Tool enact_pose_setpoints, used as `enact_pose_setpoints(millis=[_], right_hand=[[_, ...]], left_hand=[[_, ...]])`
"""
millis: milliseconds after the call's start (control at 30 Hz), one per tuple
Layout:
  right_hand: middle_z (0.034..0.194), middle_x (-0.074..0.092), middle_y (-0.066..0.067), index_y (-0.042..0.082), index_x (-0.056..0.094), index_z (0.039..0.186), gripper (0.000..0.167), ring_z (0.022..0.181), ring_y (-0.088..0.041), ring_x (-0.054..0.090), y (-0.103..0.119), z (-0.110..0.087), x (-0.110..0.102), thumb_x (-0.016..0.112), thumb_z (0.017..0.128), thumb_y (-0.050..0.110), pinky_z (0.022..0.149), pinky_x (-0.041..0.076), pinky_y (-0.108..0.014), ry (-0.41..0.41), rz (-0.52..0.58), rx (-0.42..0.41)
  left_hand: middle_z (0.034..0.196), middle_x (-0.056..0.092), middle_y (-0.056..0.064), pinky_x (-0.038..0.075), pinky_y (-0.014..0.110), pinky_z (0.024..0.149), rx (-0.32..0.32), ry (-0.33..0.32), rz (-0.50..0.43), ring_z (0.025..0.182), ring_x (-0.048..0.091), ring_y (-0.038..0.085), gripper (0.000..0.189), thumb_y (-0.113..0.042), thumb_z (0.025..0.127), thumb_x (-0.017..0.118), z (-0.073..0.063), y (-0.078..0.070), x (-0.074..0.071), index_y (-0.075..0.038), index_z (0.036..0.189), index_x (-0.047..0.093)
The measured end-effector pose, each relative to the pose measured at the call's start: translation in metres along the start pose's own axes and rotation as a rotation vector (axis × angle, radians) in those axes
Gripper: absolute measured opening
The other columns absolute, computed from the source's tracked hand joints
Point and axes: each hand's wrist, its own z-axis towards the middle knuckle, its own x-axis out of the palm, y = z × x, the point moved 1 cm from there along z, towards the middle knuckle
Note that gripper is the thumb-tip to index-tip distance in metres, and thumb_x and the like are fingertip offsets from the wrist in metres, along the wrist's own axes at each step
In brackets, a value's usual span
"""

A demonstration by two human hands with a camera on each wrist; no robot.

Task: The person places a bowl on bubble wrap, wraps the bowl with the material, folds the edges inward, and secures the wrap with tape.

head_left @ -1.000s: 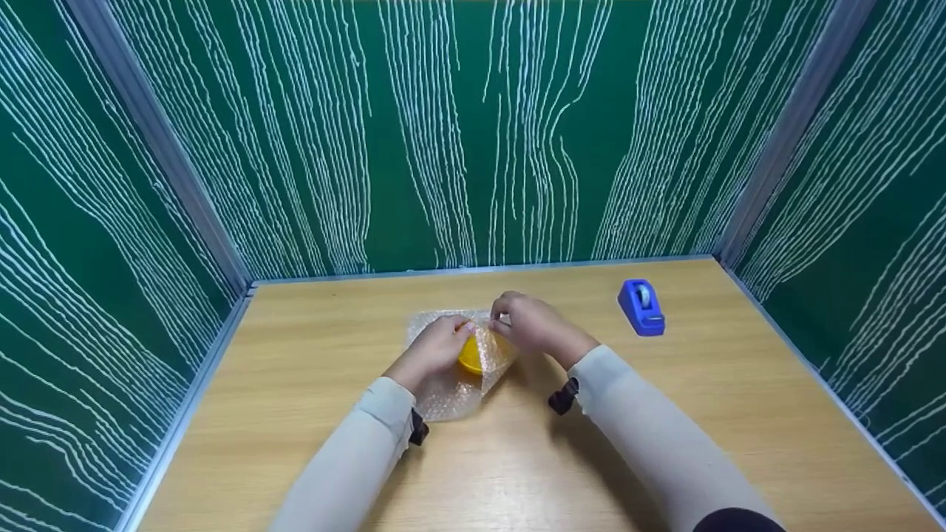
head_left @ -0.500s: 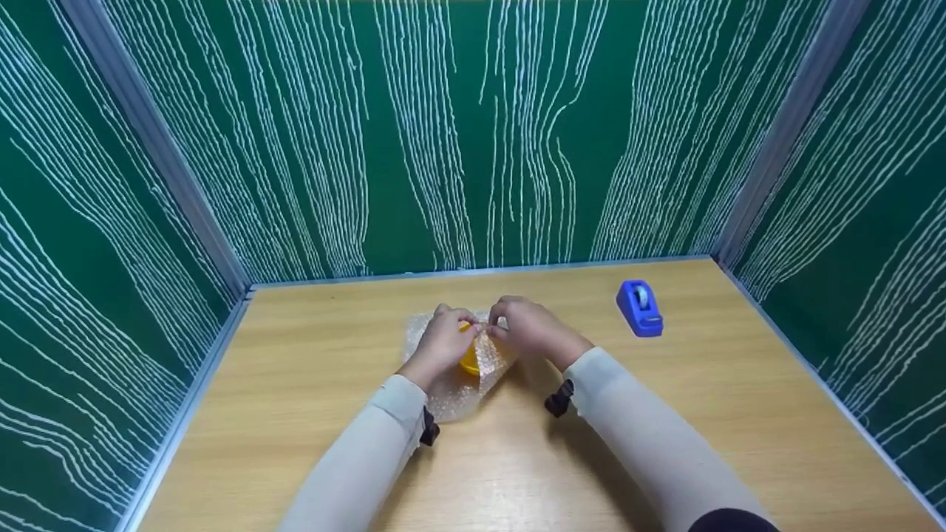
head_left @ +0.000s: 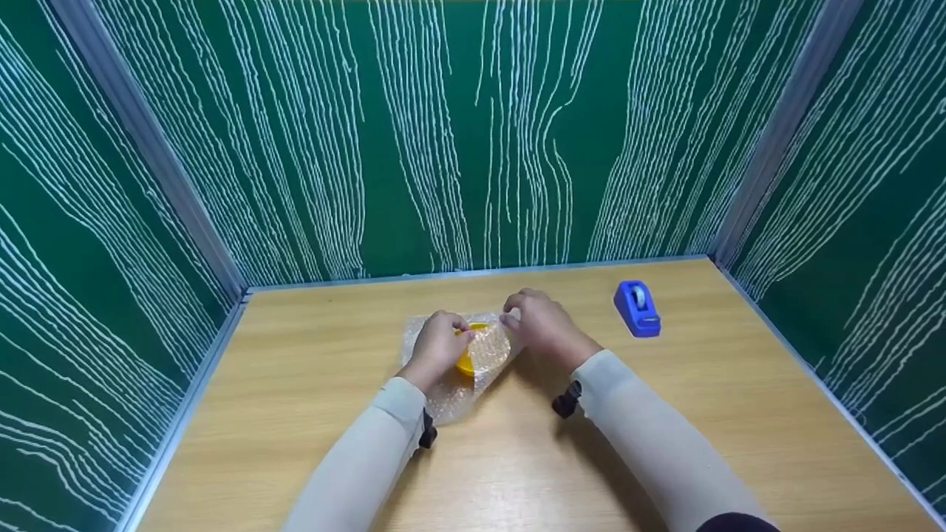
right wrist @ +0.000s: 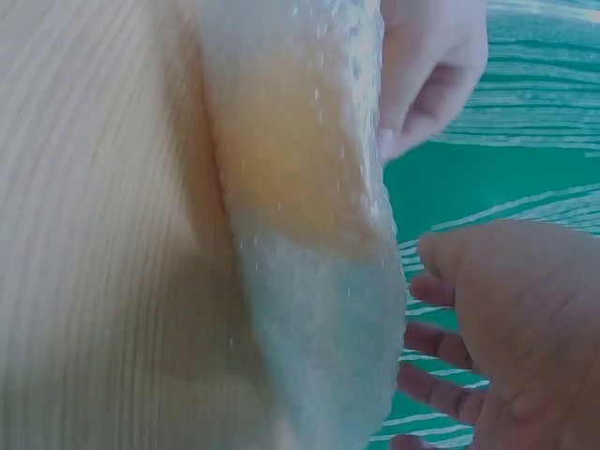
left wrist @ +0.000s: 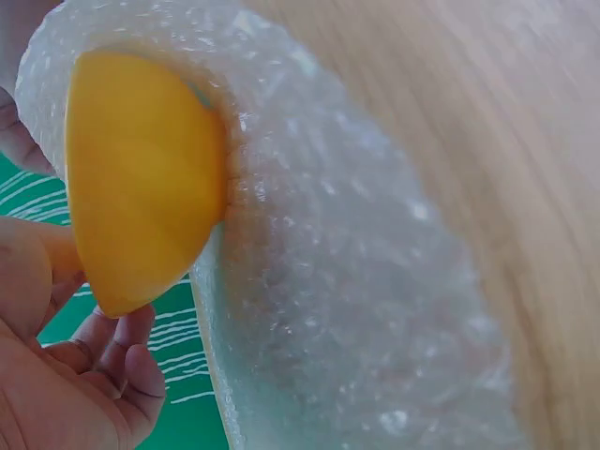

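A yellow bowl (left wrist: 141,178) stands upright on a sheet of bubble wrap (head_left: 451,403), whose right part is folded up over the bowl. My left hand (head_left: 437,346) is at the bowl's left side and pinches its rim between thumb and fingers. In the left wrist view that hand (left wrist: 70,361) shows its fingertips against the rim. My right hand (head_left: 543,325) is at the upper right edge of the wrap. The right wrist view has this hand (right wrist: 525,328) with thumb and fingers apart, fingertips close to or touching the wrap's edge. The bowl shows blurred through the folded wrap.
A blue tape dispenser (head_left: 637,309) with a roll of tape stands at the back right of the wooden table (head_left: 310,384). Green panels (head_left: 414,148) with white wavy lines enclose the back and sides.
Both hands met at the wrap's folded edge half a second ago. Since then my right hand has moved right, away from my left, and the folded flap lies lower over the bowl.
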Motion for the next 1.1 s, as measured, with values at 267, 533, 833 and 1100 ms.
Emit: enact_pose_setpoints(millis=[267,533,833,1100], right_hand=[[0.157,0.06,-0.024,0.004,0.062,0.153,0.048,0.151,-0.047,0.057,-0.031,0.005,-0.009,0.054,0.12,0.038,0.134,0.042,-0.066,-0.031,0.04,0.103],[0.159,0.063,-0.03,-0.002,0.056,0.158,0.056,0.153,-0.05,0.057,-0.047,0.008,-0.005,0.05,0.12,0.039,0.134,0.042,-0.066,0.009,0.105,0.149],[0.163,0.059,-0.031,-0.005,0.051,0.163,0.062,0.157,-0.052,0.053,-0.052,0.008,-0.004,0.049,0.12,0.041,0.134,0.04,-0.067,0.046,0.196,0.201],[0.164,0.058,-0.032,-0.008,0.055,0.159,0.061,0.157,-0.052,0.053,-0.053,0.011,-0.008,0.051,0.119,0.038,0.134,0.042,-0.065,0.08,0.258,0.23]], left_hand=[[0.12,0.068,0.005,0.066,0.04,0.111,-0.004,-0.034,0.022,0.112,0.065,0.025,0.005,-0.016,0.105,0.084,0.002,-0.001,0.001,-0.013,0.103,0.08],[0.121,0.068,0.006,0.066,0.039,0.111,-0.012,-0.047,0.035,0.112,0.066,0.024,0.005,-0.015,0.104,0.085,0.002,0.0,0.001,-0.013,0.105,0.081],[0.121,0.069,0.006,0.066,0.04,0.11,-0.009,-0.044,0.031,0.111,0.065,0.025,0.008,-0.015,0.104,0.085,0.002,-0.001,-0.001,-0.012,0.109,0.08],[0.121,0.068,0.005,0.066,0.039,0.11,-0.023,-0.027,0.014,0.112,0.065,0.026,0.01,-0.015,0.104,0.085,0.005,0.001,0.0,-0.013,0.11,0.077]])
